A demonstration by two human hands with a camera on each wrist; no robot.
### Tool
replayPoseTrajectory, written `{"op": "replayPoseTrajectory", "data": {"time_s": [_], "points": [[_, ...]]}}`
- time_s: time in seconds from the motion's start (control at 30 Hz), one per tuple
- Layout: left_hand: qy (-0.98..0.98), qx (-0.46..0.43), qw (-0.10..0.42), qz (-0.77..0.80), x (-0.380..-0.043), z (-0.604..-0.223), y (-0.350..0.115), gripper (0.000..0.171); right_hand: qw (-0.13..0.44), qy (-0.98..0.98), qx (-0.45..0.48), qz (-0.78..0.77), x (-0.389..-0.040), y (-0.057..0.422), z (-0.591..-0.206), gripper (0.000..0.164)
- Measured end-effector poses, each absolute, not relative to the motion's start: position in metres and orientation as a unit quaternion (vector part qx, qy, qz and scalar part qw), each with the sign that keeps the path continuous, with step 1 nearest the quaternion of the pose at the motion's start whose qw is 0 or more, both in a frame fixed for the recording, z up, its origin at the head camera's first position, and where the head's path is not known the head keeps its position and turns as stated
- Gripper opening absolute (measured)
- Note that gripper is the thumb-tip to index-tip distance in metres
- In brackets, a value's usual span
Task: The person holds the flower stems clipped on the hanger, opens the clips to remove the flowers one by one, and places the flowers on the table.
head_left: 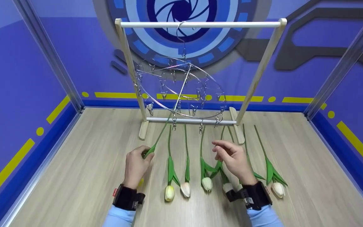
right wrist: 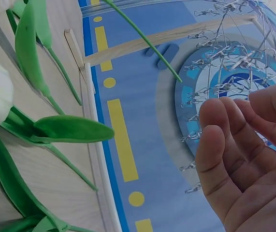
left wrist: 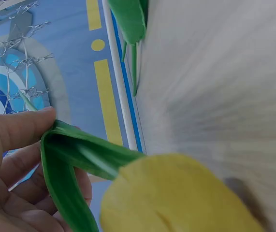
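Observation:
My left hand (head_left: 136, 164) pinches a yellow artificial tulip (left wrist: 171, 198) near its green leaves. The stem slants up and away toward the hanger, and its tip overlaps the hanger's near rim in the head view. In that view the bloom is mostly hidden under my wrist. My right hand (head_left: 235, 160) is over the row of tulips, fingers bent loosely with nothing between them. A metal clip hanger (head_left: 182, 86) with several small dangling clips hangs tilted from the rack, in front of both hands.
A wooden rack (head_left: 153, 24) with white bars stands at the back of the table. Several tulips lie in a row, among them a yellow one (head_left: 169, 193), a pale pink one (head_left: 185, 189), a white one (head_left: 206, 184) and one at far right (head_left: 278, 190). Blue panels enclose the table.

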State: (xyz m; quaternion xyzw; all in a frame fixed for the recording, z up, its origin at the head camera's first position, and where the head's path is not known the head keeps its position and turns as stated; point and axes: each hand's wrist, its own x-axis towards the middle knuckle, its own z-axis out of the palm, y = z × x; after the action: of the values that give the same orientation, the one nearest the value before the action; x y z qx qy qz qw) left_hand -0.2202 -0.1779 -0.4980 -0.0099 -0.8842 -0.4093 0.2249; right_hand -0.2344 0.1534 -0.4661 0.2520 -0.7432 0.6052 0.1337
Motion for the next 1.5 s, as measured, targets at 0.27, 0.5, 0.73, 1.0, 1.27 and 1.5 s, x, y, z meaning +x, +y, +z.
{"op": "replayPoseTrajectory", "data": {"time_s": [0.27, 0.5, 0.73, 1.0, 1.27, 1.5], "points": [[-0.870, 0.024, 0.180, -0.459, -0.220, -0.496, -0.180, 0.012, 0.132, -0.750, 0.270, 0.589, -0.234, 0.150, -0.469, 0.021], [-0.863, 0.043, 0.137, -0.484, -0.220, -0.499, -0.181, 0.019, 0.130, -0.760, 0.264, 0.580, -0.233, 0.148, -0.468, 0.020], [-0.860, 0.082, 0.085, -0.496, -0.223, -0.506, -0.181, 0.022, 0.123, -0.761, 0.261, 0.581, -0.233, 0.147, -0.468, 0.020], [-0.868, 0.097, 0.059, -0.484, -0.224, -0.514, -0.184, 0.020, 0.103, -0.770, 0.250, 0.579, -0.233, 0.146, -0.470, 0.020], [-0.875, 0.093, 0.052, -0.473, -0.223, -0.516, -0.186, 0.022, 0.077, -0.789, 0.247, 0.557, -0.234, 0.145, -0.475, 0.023], [-0.880, 0.091, 0.041, -0.464, -0.223, -0.515, -0.189, 0.023, 0.066, -0.800, 0.255, 0.539, -0.235, 0.144, -0.478, 0.024]]}}
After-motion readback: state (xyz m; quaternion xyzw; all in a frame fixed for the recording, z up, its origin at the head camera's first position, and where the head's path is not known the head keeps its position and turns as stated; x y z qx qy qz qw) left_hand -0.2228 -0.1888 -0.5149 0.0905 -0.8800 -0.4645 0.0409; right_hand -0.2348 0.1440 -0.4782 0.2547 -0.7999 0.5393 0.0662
